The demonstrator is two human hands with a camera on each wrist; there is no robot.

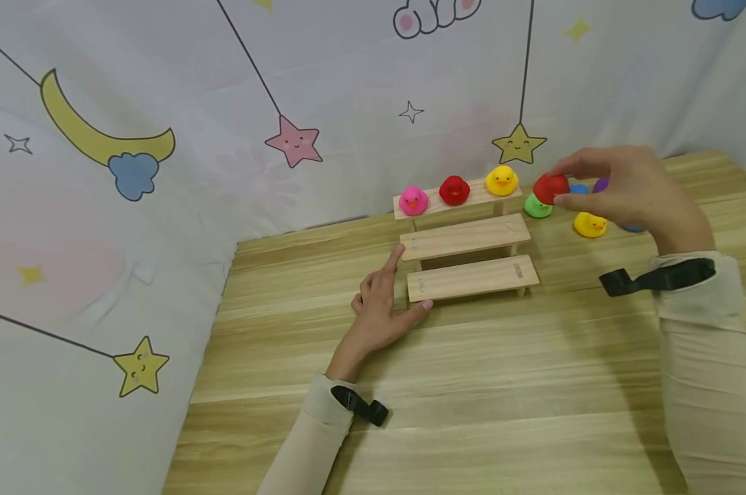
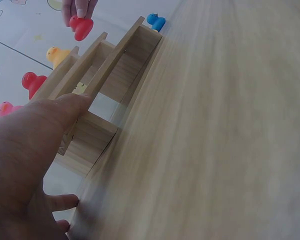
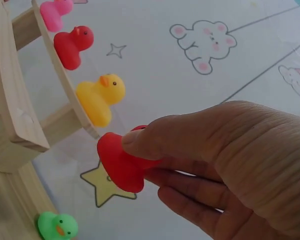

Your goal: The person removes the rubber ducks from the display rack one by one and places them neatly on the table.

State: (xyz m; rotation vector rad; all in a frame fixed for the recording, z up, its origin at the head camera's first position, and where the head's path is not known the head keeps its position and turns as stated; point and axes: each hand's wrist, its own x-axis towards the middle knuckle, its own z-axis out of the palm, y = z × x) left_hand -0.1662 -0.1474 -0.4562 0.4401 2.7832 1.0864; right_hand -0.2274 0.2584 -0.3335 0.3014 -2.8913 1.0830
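My right hand (image 1: 626,192) pinches a red rubber duck (image 1: 551,189) between thumb and fingers, off the right end of a stepped wooden stand (image 1: 472,278). In the right wrist view the thumb presses the duck's body, partly hiding its head. My left hand (image 1: 379,313) rests at the stand's left end, index finger stretched to the middle step and thumb against the lowest step's front edge. On the top step sit a pink duck (image 1: 413,201), another red duck (image 1: 454,190) and a yellow duck (image 1: 502,180). The two lower steps (image 1: 465,236) are bare wood.
On the table right of the stand are a green duck (image 1: 538,205), a second yellow duck (image 1: 590,225), and blue and purple ducks (image 1: 601,184) partly hidden by my right hand. A patterned cloth (image 1: 360,89) hangs behind the wood-grain table (image 1: 472,412).
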